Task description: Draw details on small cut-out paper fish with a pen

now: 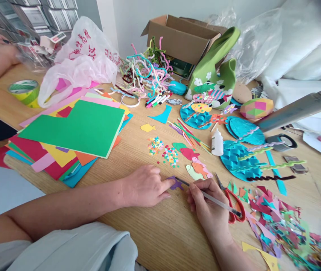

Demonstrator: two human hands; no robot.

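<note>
Head view shows the person's left hand (146,186) loosely bent, its index fingertip pressing a purple paper cutout (177,185) flat on the tabletop (151,233). The right hand (209,212) is closed around a pen (217,201), whose tip meets the cutout just beside that fingertip. Red-handled scissors (242,210) lie next to the right hand, near a heap of paper scraps (284,220). Beyond the cutout are two loose piles of confetti (171,156) and several paper fish (188,153). A white glue bottle (217,143) stands upright near them; how full it is cannot be told. At the back, a cardboard box (174,41) has its top flaps spread, its inside mostly hidden. Before it sits a tangle of fuzzy stems (146,73). A green bag (205,71) with white flowers stands beside the box, patterned fish cutouts (201,108) near its front. On the left slumps a white plastic bag (92,75) with red lettering; pink sheets (74,91) show at its base, whether inside or underneath is unclear. A capped steel flask (298,111) conceals its contents.
</note>
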